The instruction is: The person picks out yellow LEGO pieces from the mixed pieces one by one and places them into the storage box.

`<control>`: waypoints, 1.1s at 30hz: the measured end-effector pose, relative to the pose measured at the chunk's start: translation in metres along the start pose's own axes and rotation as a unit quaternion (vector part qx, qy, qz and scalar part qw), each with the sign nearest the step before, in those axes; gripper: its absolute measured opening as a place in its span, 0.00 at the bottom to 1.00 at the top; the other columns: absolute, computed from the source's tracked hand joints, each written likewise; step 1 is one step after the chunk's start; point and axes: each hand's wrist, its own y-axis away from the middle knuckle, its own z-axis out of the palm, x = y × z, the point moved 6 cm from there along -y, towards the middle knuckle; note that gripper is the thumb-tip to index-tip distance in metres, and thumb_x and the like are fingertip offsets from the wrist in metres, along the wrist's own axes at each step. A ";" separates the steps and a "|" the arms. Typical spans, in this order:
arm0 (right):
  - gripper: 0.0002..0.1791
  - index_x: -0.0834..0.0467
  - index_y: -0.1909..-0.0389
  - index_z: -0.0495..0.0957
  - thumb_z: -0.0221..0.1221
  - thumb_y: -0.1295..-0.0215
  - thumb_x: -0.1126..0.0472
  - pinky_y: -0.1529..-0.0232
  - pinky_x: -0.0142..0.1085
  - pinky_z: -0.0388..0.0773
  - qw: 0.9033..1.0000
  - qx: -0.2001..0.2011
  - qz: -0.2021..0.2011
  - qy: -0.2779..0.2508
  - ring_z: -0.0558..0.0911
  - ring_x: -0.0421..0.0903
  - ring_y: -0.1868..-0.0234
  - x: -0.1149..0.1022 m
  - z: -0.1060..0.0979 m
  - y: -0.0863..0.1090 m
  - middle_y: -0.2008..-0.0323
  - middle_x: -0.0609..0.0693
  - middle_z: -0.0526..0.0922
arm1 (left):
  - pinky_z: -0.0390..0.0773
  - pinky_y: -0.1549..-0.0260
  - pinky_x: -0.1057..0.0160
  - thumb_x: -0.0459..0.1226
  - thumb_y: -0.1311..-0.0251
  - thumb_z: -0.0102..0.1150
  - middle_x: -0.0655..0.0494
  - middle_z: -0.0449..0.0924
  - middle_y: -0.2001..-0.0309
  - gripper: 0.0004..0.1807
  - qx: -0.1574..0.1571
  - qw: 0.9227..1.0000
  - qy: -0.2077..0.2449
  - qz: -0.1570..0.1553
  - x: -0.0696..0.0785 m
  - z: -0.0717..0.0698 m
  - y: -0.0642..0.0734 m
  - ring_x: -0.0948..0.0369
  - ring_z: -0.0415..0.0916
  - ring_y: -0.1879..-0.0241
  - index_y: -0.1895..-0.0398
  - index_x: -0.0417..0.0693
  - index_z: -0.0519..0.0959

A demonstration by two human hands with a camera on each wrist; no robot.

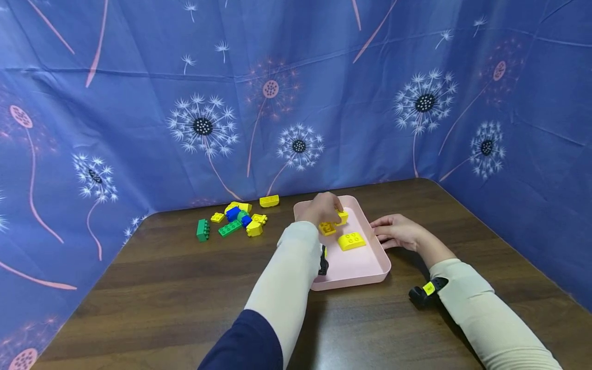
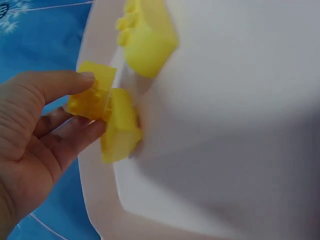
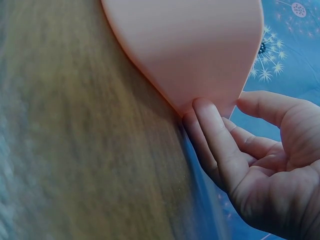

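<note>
Over the far part of a pink tray (image 1: 353, 270), my left hand (image 1: 320, 206) pinches a yellow toy brick (image 2: 95, 90) between thumb and fingers. Close below those fingers, a second yellow brick (image 2: 120, 131) is in the tray. A third, a curved yellow brick with studs (image 1: 351, 241), lies nearer the tray's middle. My right hand (image 1: 399, 231) is at the tray's right side. Its fingertips (image 3: 206, 107) touch the outer wall and the thumb is near the rim, as the right wrist view shows.
Left of the tray, several yellow, blue and green bricks (image 1: 229, 228) lie in a loose group on the brown wooden table (image 1: 162, 288). A single yellow brick (image 1: 269, 201) is by the table's back edge. A blue dandelion-print cloth (image 1: 351, 139) hangs behind.
</note>
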 end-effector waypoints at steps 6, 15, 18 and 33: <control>0.28 0.78 0.37 0.60 0.55 0.30 0.65 0.59 0.44 0.82 1.000 -0.001 0.003 -0.002 0.84 0.45 0.61 0.000 0.002 -0.002 0.58 0.55 0.83 | 0.76 0.61 0.68 0.36 0.51 0.75 0.62 0.79 0.66 0.11 0.003 0.999 -0.044 0.001 0.002 0.007 -0.004 0.61 0.73 0.64 0.64 0.51 0.84; 0.29 0.78 0.36 0.60 0.55 0.30 0.64 0.58 0.44 0.82 1.000 -0.004 0.003 0.002 0.84 0.45 0.60 -0.003 0.004 -0.003 0.57 0.56 0.83 | 0.74 0.66 0.68 0.37 0.52 0.76 0.60 0.77 0.70 0.11 0.005 0.998 -0.063 0.013 0.005 0.008 -0.004 0.61 0.72 0.67 0.68 0.52 0.81; 0.29 0.78 0.36 0.60 0.55 0.30 0.64 0.58 0.44 0.82 1.000 0.000 0.003 0.006 0.84 0.45 0.60 -0.003 0.003 -0.003 0.56 0.57 0.82 | 0.74 0.64 0.68 0.37 0.52 0.76 0.61 0.77 0.69 0.11 0.008 0.998 -0.064 0.015 0.006 0.006 -0.003 0.62 0.72 0.67 0.67 0.52 0.82; 0.29 0.78 0.36 0.60 0.56 0.30 0.63 0.57 0.45 0.82 1.000 -0.004 0.003 0.007 0.84 0.47 0.59 0.000 0.001 0.000 0.57 0.55 0.83 | 0.74 0.56 0.68 0.38 0.48 0.72 0.55 0.83 0.57 0.14 0.007 0.987 -0.106 0.120 0.009 -0.027 0.014 0.63 0.75 0.58 0.57 0.48 0.84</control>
